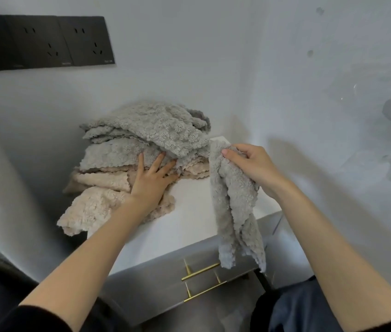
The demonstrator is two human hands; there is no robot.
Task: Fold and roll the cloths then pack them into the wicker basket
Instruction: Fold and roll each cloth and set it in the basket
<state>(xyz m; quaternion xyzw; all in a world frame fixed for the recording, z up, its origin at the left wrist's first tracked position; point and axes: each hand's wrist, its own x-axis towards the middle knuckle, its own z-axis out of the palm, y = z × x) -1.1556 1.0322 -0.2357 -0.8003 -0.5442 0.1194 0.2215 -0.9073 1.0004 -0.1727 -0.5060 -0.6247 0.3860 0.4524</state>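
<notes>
- The grey fleecy cloth (pixel 235 212) hangs from the right hand (pixel 251 164). Thumb and curled fingers pinch its top corner, so that grip is closed on the cloth.
- The cloth's long axis runs nearly vertical, from the grip toward 6 o'clock. It is bunched in loose folds, and its lower end dangles past the front edge of the white-topped bench (pixel 189 212).
- The left hand (pixel 153 178) lies flat with fingers straight and spread. It presses on the heap of grey and beige fleecy cloths (pixel 122 152) at 9 o'clock of the right hand, and it grips nothing.
- The heap sits at the back of the bench against the wall, grey cloths on top and beige ones beneath. One beige cloth sprawls toward 7 o'clock at the bench's left edge.
- A bare strip of bench lies between the heap and the hanging cloth, at about 8 o'clock of the right grip. Folding probably calls for spreading the cloth there. The left hand is nearer that strip and nearer the cloth's free edge, so it seems the one to take a second corner.
- The task looks to be at its start: no cloth shows as folded or rolled, and no wicker basket is in view.
- Below the bench top are grey drawer fronts with brass bar handles (pixel 200 271). Black wall sockets (pixel 43 41) sit at 10 o'clock.
</notes>
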